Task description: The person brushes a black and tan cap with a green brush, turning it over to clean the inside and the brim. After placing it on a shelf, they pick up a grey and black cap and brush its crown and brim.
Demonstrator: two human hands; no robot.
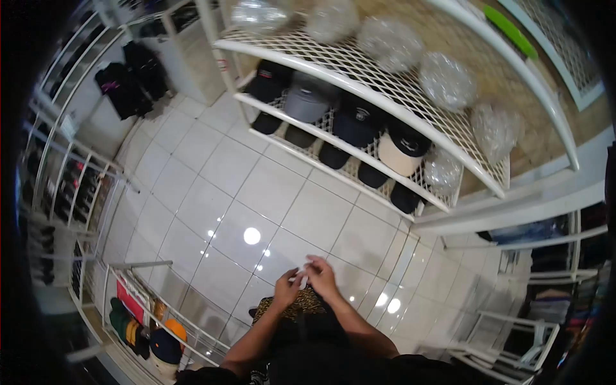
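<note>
i'm holding my left hand (286, 290) and my right hand (323, 281) close together in front of me, low in the view, above the tiled floor (212, 154). a small pale bit (303, 280) is showing between my fingertips; it's looking too small for me to name. my left fingers are bending inward towards it, and my right fingers are curving to meet them. i can't tell whether either set is gripping the bit or only touching it. just below my hands, a spotted cloth (298, 308) is showing against my dark clothes.

ahead of me, a white rack (269, 54) is standing on the floor. clear wrapped bundles (390, 43) are sitting in a row on its top shelf, and caps (356, 122) are filling the shelves below, mostly dark, with a grey one (307, 99) and a cream-and-black one (401, 152) among them. a green thing (510, 32) is lying beyond the bundles. at lower left, an orange-and-navy cap (165, 344) is resting by a white rail (138, 264). at upper left, black garments (122, 86) are hanging.
</note>
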